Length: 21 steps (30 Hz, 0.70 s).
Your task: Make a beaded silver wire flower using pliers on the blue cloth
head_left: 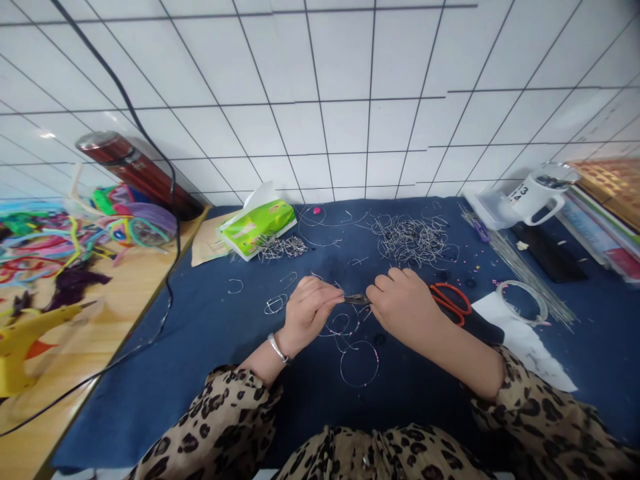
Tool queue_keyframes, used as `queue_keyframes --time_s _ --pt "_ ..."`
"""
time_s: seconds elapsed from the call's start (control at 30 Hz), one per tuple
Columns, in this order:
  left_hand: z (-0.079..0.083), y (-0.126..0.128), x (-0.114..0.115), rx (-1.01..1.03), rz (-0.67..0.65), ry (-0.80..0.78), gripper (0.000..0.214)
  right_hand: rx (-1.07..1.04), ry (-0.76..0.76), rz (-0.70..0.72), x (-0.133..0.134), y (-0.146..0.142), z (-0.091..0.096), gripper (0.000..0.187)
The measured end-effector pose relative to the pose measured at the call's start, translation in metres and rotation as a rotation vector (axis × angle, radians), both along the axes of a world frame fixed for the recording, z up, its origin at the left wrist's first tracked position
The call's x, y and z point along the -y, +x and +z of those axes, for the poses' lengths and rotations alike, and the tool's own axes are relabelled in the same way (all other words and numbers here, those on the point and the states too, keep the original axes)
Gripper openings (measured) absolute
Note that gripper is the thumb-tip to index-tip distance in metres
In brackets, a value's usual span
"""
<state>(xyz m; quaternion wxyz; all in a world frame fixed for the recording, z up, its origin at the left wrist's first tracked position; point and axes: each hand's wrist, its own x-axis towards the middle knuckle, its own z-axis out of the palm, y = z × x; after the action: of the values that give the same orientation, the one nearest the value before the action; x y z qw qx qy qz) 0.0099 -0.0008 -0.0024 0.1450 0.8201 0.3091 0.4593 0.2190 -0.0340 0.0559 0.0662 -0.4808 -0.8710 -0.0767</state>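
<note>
Centrally in the head view, a left hand and a right hand are held close together just above a dark blue cloth spread over the table. The left hand's fingers are pinched together on a thin silver wire strung with small pink beads, which curls down onto the cloth between the wrists. The right hand is closed around a small dark metal tool, whose tip is met by the left fingertips. Orange handles are seen at the far side of the right hand; whether they belong to that tool cannot be told. A round wire loop with pink beads is laid just below the hands.

Behind the hands, a tangled heap of short wire pieces is spread near the tiled wall. A green tissue pack is placed to the left of it, and a white mug well to the right. A bundle of long straight wires is laid near the mug. On the bare wood at the far left, a yellow glue gun and a pile of coloured pipe cleaners are seen.
</note>
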Motion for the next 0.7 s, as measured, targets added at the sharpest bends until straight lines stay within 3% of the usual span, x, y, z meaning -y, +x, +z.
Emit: queue_keyframes --time_s 0.37,0.57,0.7 --pt "0.001 0.001 -0.001 -0.003 -0.045 -0.078 0.014 -0.095 -0.214 -0.037 -0.005 0.004 -0.008 0.018" --pt "0.008 0.006 0.000 0.138 0.076 -0.355 0.022 -0.129 -0.312 -0.073 -0.014 0.008 -0.022 0.022" --pt "0.013 0.008 0.004 0.375 0.069 -0.708 0.037 -0.180 -0.331 -0.101 -0.018 0.011 -0.024 0.024"
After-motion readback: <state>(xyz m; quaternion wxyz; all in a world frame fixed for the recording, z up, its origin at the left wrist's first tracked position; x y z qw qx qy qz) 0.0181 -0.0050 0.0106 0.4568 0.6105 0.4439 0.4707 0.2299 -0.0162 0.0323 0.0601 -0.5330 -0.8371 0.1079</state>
